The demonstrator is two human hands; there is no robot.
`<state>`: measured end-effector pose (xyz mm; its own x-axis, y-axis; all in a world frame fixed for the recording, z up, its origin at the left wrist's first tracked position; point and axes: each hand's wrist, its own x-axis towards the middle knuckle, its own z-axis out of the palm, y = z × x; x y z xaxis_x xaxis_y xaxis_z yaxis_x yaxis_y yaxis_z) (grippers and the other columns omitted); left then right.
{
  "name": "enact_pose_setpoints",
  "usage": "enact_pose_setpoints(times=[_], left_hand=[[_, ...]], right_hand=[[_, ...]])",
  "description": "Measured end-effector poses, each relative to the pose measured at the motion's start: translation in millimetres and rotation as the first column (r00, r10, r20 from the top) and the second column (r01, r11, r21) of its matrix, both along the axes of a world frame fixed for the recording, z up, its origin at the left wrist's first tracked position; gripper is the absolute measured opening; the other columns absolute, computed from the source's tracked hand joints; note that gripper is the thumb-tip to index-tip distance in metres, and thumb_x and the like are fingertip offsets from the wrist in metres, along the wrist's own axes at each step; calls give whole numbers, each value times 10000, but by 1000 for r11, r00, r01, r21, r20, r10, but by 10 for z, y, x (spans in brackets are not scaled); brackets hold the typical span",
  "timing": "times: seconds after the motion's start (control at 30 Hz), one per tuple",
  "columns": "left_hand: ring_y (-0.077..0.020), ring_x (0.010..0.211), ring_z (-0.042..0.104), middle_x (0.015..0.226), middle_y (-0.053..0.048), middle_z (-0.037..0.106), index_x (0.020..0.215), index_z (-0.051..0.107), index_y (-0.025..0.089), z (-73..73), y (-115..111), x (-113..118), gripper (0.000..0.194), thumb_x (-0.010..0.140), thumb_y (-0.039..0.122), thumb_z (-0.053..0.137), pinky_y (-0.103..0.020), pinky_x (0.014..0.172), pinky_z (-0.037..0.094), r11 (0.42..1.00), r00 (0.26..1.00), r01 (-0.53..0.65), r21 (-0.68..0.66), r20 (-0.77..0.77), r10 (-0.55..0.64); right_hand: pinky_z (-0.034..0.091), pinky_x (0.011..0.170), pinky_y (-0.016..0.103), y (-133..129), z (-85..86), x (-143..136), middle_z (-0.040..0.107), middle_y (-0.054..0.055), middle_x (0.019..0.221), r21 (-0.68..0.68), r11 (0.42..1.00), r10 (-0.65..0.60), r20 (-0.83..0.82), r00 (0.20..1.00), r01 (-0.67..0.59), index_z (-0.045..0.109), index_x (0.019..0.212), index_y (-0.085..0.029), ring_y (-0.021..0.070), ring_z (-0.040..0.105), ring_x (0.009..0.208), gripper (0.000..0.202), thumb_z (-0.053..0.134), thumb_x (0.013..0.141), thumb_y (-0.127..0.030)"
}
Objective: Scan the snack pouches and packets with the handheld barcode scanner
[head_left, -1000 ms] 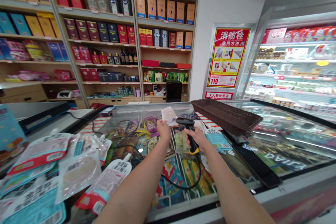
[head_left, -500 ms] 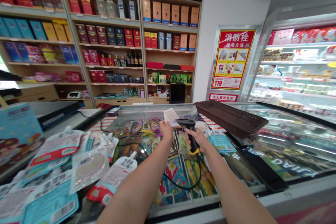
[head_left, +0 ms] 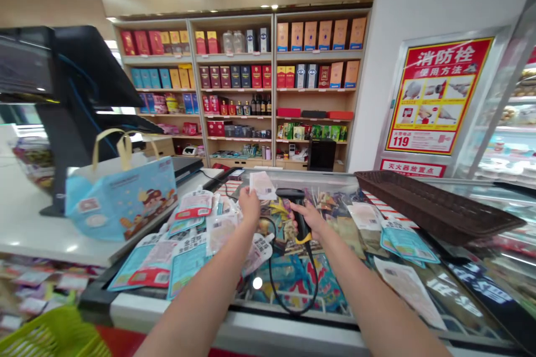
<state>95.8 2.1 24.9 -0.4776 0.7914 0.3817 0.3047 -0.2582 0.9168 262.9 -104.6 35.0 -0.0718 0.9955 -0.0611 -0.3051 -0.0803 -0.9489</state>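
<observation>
My left hand (head_left: 250,203) pinches a small pale packet (head_left: 262,185) by its near edge, above the glass top of the chest freezer. Close on its right, my right hand (head_left: 307,217) is wrapped round the grip of a black barcode scanner (head_left: 300,216) with a yellow-trimmed base. The scanner's head points left at the packet. From the handle a black cable (head_left: 307,295) loops down over the glass. Left of my forearm lies a heap of blue, white and red spouted drink pouches (head_left: 188,259), with a clear flat packet (head_left: 220,231) on top.
A brown wicker tray (head_left: 435,206) stands at the right on the freezer glass (head_left: 335,295), near more pouches (head_left: 406,240) and pale packets (head_left: 408,290). At the left are a blue gift bag (head_left: 125,195), a black monitor (head_left: 84,67) and a green basket (head_left: 54,334).
My view has swung left, bringing the monitor, whole gift bag and green basket into sight. Both hands still hold the packet and scanner, now slightly farther apart.
</observation>
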Motion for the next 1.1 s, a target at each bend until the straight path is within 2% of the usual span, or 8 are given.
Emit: enact_pose_setpoints(times=[0.13, 0.27, 0.47, 0.6, 0.73, 0.83, 0.97, 1.1], left_hand=[[-238, 938, 648, 945, -106, 701, 933, 656, 146, 133, -151, -679, 247, 799, 188, 454, -352, 876, 490, 995, 985, -98, -4, -145, 96], [-255, 1037, 631, 1058, -118, 702, 1048, 672, 137, 134, -257, -1167, 373, 778, 109, 417, -379, 947, 466, 988, 960, -156, 17, -232, 155], [-227, 1253, 513, 1307, -79, 597, 1138, 659, 170, 8, -307, -1447, 581, 644, -19, 417, -351, 1087, 375, 978, 943, -174, 116, -266, 200], [-247, 1327, 432, 1411, -78, 500, 1105, 669, 190, 33, -323, -1470, 538, 662, -4, 433, -391, 1135, 309, 965, 925, -206, 160, -290, 245], [-241, 1337, 409, 1421, -75, 482, 1075, 665, 202, 152, -340, -1328, 465, 718, 27, 422, -412, 1152, 275, 957, 922, -196, 212, -292, 253], [-234, 1317, 425, 1385, -82, 508, 1065, 654, 197, 214, -344, -1054, 416, 751, 57, 418, -412, 1143, 291, 953, 935, -111, 281, -295, 196], [-207, 1253, 489, 1293, -86, 562, 1002, 652, 197, 180, -327, -481, 347, 759, 79, 433, -376, 1106, 351, 959, 952, 75, 273, -307, 13], [-217, 1161, 555, 1178, -102, 623, 887, 657, 181, 43, -317, 233, 265, 723, 79, 475, -384, 1030, 422, 941, 919, 308, 141, -300, -256]], right_hand=[[416, 354, 221, 128, 43, -520, 562, -51, 492, 15, 993, 114, -12, 993, -114, 530, 720, -167, 83, 481, 356, 326, 755, 631, -386], [405, 358, 213, 183, 60, -952, 560, -54, 487, -4, 984, 179, -6, 984, -179, 524, 727, -170, 83, 482, 352, 276, 727, 675, -349], [398, 366, 211, 260, 9, -1226, 551, -53, 470, -27, 975, 222, -10, 975, -222, 495, 704, -171, 80, 478, 344, 278, 722, 697, -332], [404, 363, 212, 279, 6, -1234, 551, -53, 469, -28, 978, 206, -17, 978, -206, 498, 699, -169, 81, 481, 347, 291, 730, 687, -345], [407, 361, 213, 247, 42, -1139, 556, -47, 468, -33, 986, 166, -5, 986, -166, 509, 707, -166, 81, 478, 353, 265, 714, 701, -334], [407, 367, 201, 202, 65, -968, 563, -57, 484, -29, 989, 145, -34, 989, -146, 523, 739, -169, 75, 485, 363, 280, 734, 679, -343], [403, 354, 207, 134, 74, -564, 563, -59, 481, -9, 998, 54, -48, 997, -55, 516, 718, -174, 78, 481, 348, 306, 748, 654, -364], [411, 359, 206, 40, 69, 17, 558, -52, 466, 8, 996, -91, -35, 995, 91, 525, 702, -169, 75, 475, 345, 297, 740, 666, -371]])
